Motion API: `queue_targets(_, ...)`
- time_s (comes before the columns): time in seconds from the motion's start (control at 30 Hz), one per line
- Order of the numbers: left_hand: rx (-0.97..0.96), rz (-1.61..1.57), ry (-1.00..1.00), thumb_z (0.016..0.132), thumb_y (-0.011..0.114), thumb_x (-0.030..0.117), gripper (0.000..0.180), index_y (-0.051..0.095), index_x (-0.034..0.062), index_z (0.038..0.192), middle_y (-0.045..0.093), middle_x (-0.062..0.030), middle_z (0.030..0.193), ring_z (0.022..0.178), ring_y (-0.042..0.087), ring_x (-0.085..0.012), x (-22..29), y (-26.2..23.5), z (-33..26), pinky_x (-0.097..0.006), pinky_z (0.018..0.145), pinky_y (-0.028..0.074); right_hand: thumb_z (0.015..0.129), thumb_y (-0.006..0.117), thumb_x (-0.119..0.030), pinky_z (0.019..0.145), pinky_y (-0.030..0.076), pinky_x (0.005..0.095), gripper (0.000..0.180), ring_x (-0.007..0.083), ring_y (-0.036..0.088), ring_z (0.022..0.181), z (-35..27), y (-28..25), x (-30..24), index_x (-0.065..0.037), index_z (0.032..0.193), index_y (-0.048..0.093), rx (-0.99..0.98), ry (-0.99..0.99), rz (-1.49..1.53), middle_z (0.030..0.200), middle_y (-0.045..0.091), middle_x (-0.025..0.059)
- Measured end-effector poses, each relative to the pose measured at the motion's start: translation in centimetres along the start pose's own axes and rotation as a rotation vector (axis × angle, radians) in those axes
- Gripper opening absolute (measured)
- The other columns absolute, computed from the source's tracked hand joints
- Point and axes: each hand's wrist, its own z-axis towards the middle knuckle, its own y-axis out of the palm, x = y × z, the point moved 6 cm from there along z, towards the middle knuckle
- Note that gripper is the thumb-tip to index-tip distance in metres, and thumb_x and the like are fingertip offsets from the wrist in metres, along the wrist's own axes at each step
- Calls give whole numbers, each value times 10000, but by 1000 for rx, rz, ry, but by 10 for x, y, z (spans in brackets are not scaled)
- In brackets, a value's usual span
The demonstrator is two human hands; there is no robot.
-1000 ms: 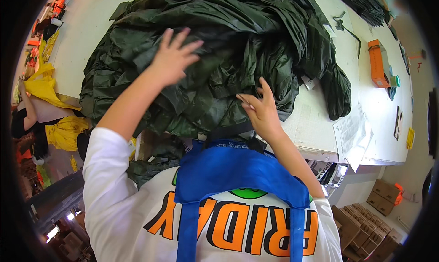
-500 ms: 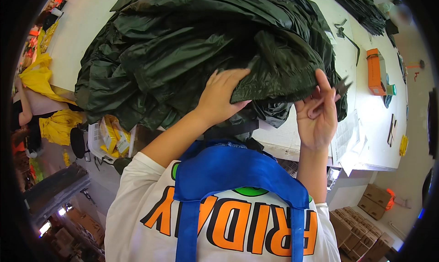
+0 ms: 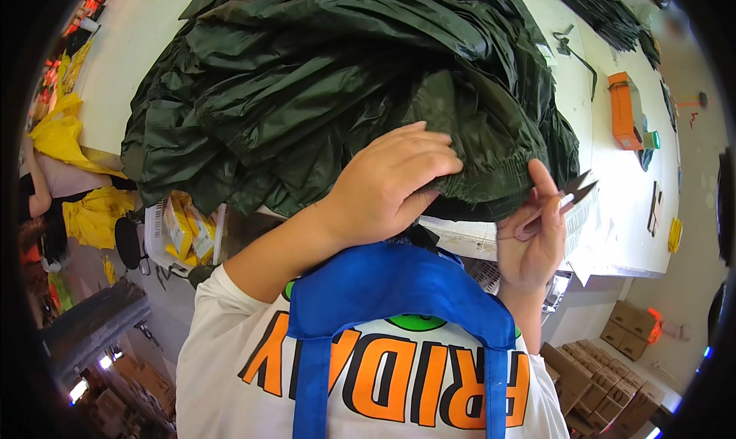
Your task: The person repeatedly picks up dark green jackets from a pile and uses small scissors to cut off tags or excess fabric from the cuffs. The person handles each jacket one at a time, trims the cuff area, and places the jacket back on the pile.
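A large heap of dark green, shiny thin fabric (image 3: 307,94) lies in front of me. Its gathered elastic edge (image 3: 497,180) faces my body. My left hand (image 3: 387,182) pinches that edge, fingers on top and thumb underneath. At the edge's right end is my right hand (image 3: 530,243), palm turned up, holding a pair of thread snips (image 3: 579,194) with the blades pointing away to the right. The right index finger touches the fabric; loose thread ends stick out along the edge.
White table (image 3: 460,236) beneath the heap. Orange box (image 3: 625,111) and papers (image 3: 586,236) on the right. Another dark fabric pile (image 3: 598,9) at the far right. White basket with yellow packets (image 3: 188,228) at left. Another person's arm (image 3: 38,186) near yellow fabric (image 3: 96,215). Cartons (image 3: 606,385) at lower right.
Both hands have drawn the elastic edge closer to my body. My left hand has shifted right along it; the snips have moved lower and their blades now point more to the right.
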Motion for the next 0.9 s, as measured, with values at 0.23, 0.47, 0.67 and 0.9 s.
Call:
queue_targets(0.23,-414,-924,-643,832,614,143,154,597,17,920,621,-40,784,677,581,-115,6,5,-5,-231,609,445,813,447,-4,905,404,301,193,179,584,931,-7,15,-57,62,905,603,-119,-258,-886,1002,620,151)
queue_targets(0.47,-57,-1396,-1141,842,606,106,124,577,49,948,622,-7,809,698,581,-55,-40,43,-48,-194,625,474,863,448,-38,713,384,233,234,87,458,780,22,-36,32,12,1064,558,-66,155,-884,858,533,31)
queue_targets(0.67,-22,-1254,-1046,846,584,121,146,575,39,966,639,-22,856,752,599,-64,-33,21,-33,-204,699,481,827,632,-267,519,367,232,362,108,458,596,3,21,-32,3,1055,554,-264,-451,-1204,777,547,59)
queue_targets(0.9,-36,-1250,-1049,837,582,119,172,584,18,975,645,-35,875,757,600,-65,-31,13,-25,-201,705,478,579,783,-112,518,444,285,368,195,566,604,8,49,-24,-17,900,629,-420,-551,-1425,728,602,76)
